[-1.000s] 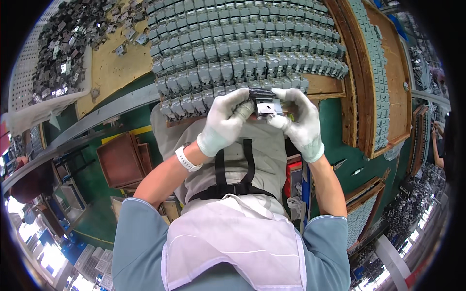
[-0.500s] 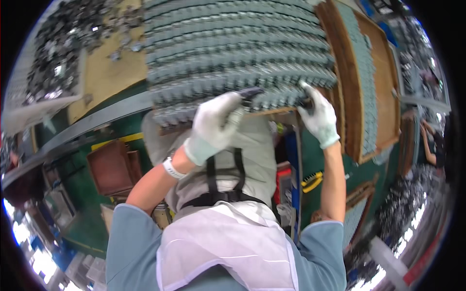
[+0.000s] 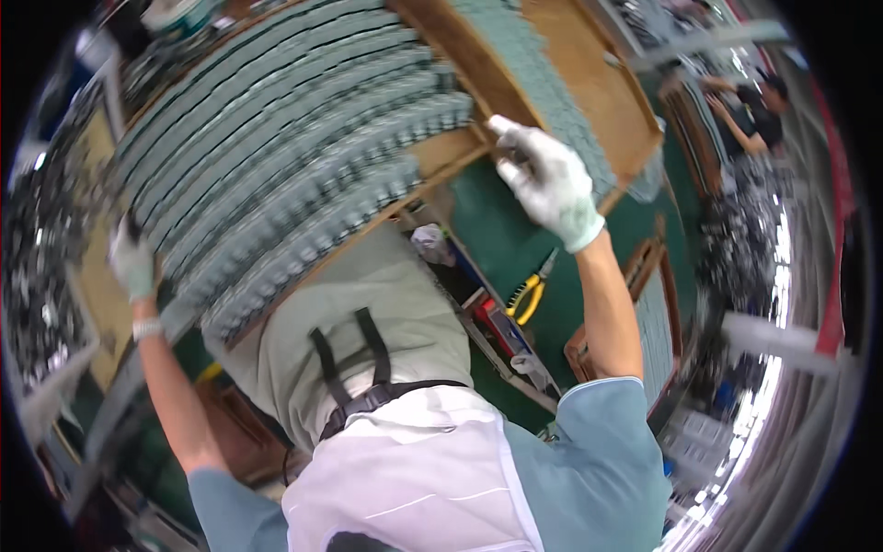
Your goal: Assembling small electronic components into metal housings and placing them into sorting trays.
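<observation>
Rows of grey-green metal parts fill a wooden tray (image 3: 441, 152) in front of my lap, and the parts (image 3: 303, 138) stand close together. The nearest row ends short of the tray's right side, where bare wood shows. My left hand (image 3: 135, 267), in a white glove, is at the left end of the rows. Something dark shows at its fingertips, too small and blurred to name. Past the tray's right front corner is my gloved right hand (image 3: 552, 184), its fingers loosely bent, with a gap between thumb and forefinger and nothing seen between them.
Right of the tray, a second wooden tray (image 3: 589, 83) holds a band of similar parts. Yellow-handled pliers (image 3: 526, 296) lie below, near a red box (image 3: 492, 322). Loose metal pieces (image 3: 46, 304) are heaped at far left. A co-worker (image 3: 759, 115) is at the far right.
My left hand has moved from the near row to the far left end. My right hand has come away from the parts. The view has turned, so the tray now looks tilted.
</observation>
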### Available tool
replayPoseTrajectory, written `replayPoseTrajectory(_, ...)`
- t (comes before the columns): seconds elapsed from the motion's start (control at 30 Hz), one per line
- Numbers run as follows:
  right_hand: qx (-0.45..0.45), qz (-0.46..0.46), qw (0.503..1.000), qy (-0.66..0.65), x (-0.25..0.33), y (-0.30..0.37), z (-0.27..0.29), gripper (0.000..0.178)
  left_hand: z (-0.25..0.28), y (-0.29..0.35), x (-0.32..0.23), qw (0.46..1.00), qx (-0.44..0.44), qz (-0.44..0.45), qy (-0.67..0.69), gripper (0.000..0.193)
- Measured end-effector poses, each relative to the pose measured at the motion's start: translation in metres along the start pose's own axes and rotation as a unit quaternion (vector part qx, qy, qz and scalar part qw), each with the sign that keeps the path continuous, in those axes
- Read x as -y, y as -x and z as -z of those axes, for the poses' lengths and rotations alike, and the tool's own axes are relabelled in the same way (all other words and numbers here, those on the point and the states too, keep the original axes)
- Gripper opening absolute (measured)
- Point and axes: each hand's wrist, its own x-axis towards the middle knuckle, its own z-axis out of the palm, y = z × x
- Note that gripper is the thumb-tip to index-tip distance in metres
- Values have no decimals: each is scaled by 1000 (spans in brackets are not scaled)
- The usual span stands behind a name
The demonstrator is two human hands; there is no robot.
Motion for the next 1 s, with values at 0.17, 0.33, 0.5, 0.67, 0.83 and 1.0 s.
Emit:
replayPoseTrajectory(0.17, -151, -175, 968, -101, -128, 49, 104, 33, -14, 6, 16, 999, -18, 42, 28, 48)
replayPoseTrajectory(0.33, 73, -280, 945, -151, -160, 68, 127, 51, 6, 11, 18, 966, 15, 116, 231, 46)
replayPoseTrajectory(0.5, 114, -256, 951, -131, -173, 73, 118, 51, 35, 27, -26, 800, -125, 176, 559, 37)
replayPoseTrajectory(0.67, 108, -266, 958, 24, -175, 68, 118, 43, 35, 26, -33, 763, -127, 209, 598, 38)
replayPoseTrajectory(0.83, 111, -232, 958, -127, -167, 59, 128, 42, 47, 34, 3, 853, -128, 158, 480, 40)
replayPoseTrajectory(1.0, 34, -214, 973, -75, -210, 64, 105, 44, 55, 45, -29, 794, -76, 192, 572, 53)
